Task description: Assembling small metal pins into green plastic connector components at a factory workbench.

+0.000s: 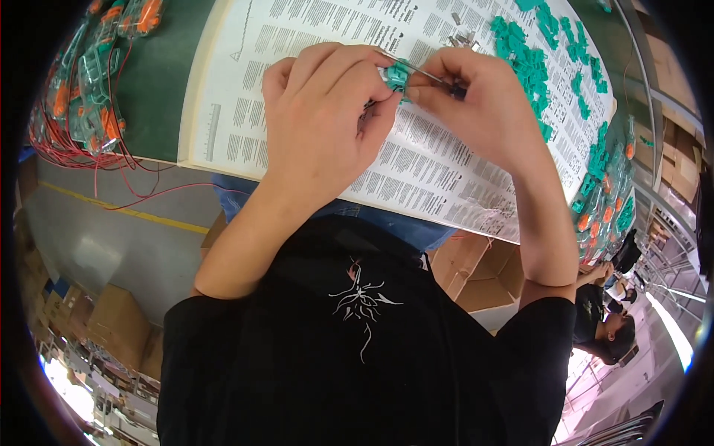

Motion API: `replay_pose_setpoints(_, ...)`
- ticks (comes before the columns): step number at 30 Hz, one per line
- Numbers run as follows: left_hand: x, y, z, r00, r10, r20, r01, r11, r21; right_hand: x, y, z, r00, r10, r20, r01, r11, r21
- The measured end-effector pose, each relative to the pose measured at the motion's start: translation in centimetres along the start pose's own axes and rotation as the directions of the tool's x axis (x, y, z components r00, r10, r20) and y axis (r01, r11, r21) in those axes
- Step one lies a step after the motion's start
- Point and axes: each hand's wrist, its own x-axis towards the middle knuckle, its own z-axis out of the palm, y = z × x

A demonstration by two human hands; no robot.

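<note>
Over the printed paper sheet [439, 175], my left hand [320, 115] is closed on a small green plastic part [398, 76], gripped at the thumb and fingertips. Most of that part is covered by the fingers. My right hand [487, 97] pinches a slim screwdriver [428, 73] with a thin metal shaft and a dark handle. The shaft reaches across the top of the green part towards my left fingertips; where its tip touches cannot be made out. Just beyond my right hand lie a few small metal pieces [462, 39].
Loose green plastic parts [524, 63] are scattered over the sheet's right side. Clear-and-orange plastic pieces with red wires [93, 97] crowd the table's left end; similar orange-tipped pieces [606, 212] lie far right. Below are cardboard boxes [483, 275]. Another person [610, 327] is at lower right.
</note>
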Motion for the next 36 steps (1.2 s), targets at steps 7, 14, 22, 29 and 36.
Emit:
replay_pose_setpoints(7,0.0,-0.3,-0.2,0.998,0.039,0.049,-0.038,0.999,-0.029,-3.7,1.1,-1.1,0.930,-0.196,-0.310,0.209,0.978,0.008)
replay_pose_setpoints(14,0.2,-0.4,-0.4,0.996,0.010,0.093,-0.008,0.999,-0.031,-3.9,0.3,-1.6,0.945,-0.315,-0.084,0.278,0.913,-0.299)
replay_pose_setpoints(22,0.5,-0.1,-0.4,0.993,0.002,0.115,0.003,0.999,-0.042,-4.0,-1.9,-2.0,0.948,-0.317,0.017,0.265,0.760,-0.594)
replay_pose_setpoints(29,0.0,-1.0,-0.6,0.995,0.068,0.076,-0.064,0.996,-0.061,-2.5,-6.0,-2.6,0.916,-0.277,0.289,0.390,0.452,-0.802)
replay_pose_setpoints(36,0.3,-0.9,-1.5,0.986,0.019,0.167,-0.006,0.997,-0.080,-3.9,2.0,-0.1,0.878,-0.469,-0.096,0.394,0.822,-0.410)
